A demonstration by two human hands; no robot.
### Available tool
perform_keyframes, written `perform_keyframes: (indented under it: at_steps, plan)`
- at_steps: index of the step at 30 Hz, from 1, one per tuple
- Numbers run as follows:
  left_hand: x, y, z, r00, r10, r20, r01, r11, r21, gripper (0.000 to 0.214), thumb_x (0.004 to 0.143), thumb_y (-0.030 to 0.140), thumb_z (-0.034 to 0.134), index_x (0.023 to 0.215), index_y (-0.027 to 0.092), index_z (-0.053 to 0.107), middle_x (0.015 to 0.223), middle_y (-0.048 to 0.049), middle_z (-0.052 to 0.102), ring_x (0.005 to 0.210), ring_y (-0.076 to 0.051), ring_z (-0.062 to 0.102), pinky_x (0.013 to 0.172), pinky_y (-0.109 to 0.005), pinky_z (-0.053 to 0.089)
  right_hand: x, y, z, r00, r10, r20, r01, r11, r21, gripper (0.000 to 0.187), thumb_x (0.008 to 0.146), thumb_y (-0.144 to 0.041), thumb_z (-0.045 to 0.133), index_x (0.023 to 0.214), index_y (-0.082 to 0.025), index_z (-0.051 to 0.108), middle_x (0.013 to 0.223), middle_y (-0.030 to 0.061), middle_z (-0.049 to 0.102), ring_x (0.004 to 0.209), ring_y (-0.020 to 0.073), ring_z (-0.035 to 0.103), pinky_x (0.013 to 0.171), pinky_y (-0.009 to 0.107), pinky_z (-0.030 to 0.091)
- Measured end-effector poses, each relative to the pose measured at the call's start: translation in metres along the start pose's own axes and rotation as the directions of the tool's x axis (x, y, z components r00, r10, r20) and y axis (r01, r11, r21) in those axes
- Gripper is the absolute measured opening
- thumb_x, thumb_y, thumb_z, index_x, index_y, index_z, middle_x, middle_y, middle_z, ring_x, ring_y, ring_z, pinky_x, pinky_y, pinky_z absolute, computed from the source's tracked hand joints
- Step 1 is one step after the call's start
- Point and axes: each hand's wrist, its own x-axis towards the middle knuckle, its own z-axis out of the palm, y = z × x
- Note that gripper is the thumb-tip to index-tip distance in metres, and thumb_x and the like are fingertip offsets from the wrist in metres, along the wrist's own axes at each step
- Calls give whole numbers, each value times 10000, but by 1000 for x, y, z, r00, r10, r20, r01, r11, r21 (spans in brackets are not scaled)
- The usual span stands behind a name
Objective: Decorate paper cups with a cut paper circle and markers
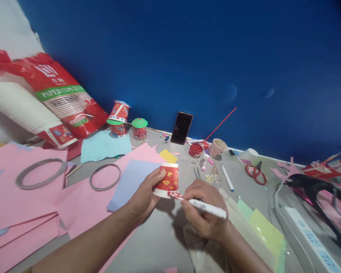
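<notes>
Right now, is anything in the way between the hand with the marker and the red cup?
Nothing visible is in the way. The right hand holds the white marker with its tip right at the lower edge of the red cup, which the left hand holds.

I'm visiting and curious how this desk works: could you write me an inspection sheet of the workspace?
Surface: gray table, partly covered by pink sheets.
Job's things: red cup; white marker, its red tip at the cup's white band.
Clutter: loose marker, phone, red-handled scissors.
Fingers: left fingers hold the cup; right fingers hold the white marker.
Cables: white cable beside a power strip.
Surroundings: blue wall.
</notes>
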Motion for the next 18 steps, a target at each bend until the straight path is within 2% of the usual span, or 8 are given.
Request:
perform_keyframes:
  at_steps: [8,12,18]
  plan:
    - [1,-2,-2,999,-4,38,3,1000,8,271,848,388,853,965,158,769,852,-42,727,755,-175,658,701,-267,535,0,1,1,1000,-25,-19,24,999,-38,132,914,-96,626,921,-225,655,709,16,727,600,165,664,574,290,523]
    - [1,-2,-1,1000,7,29,-8,1000,23,301,826,392,871,976,148,777,876,-57,744,794,-190,676,743,-281,558,1,1,0,998,-29,-51,26,998,-57,141,924,-88,632,943,-224,663,715,21,733,604,171,676,582,299,538]
    - [0,-2,-1,999,-1,33,1,1000,18,285,838,386,860,983,156,775,880,-55,748,789,-194,685,730,-279,557,0,1,-1,999,-50,-2,50,998,-47,128,925,-105,628,949,-226,663,713,22,732,588,175,666,575,305,529]
